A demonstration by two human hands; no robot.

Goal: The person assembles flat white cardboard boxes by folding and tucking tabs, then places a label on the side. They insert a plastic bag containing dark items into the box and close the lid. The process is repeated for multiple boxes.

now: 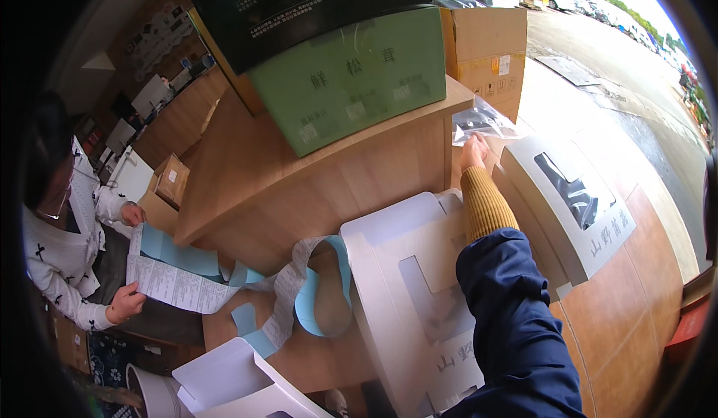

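My right hand [473, 152], in a mustard ribbed cuff and dark blue sleeve, reaches far forward past the corner of the wooden counter. Its fingers are closed on the edge of a clear plastic bag [490, 121] with something dark in or behind it. Just right of the hand stands a pale carton [520, 165] with a window cut in its top and dark film showing through. Under my forearm lies another pale windowed carton [389, 249], partly covered by the sleeve. My left hand is out of view.
A person at left holds a long strip of printed labels [183, 285] that curls across the lower tabletop. Green box [359, 81] and black box sit on the wooden counter [329, 193]. A brown carton [490, 59] stands behind; an open white box [232, 377] is near.
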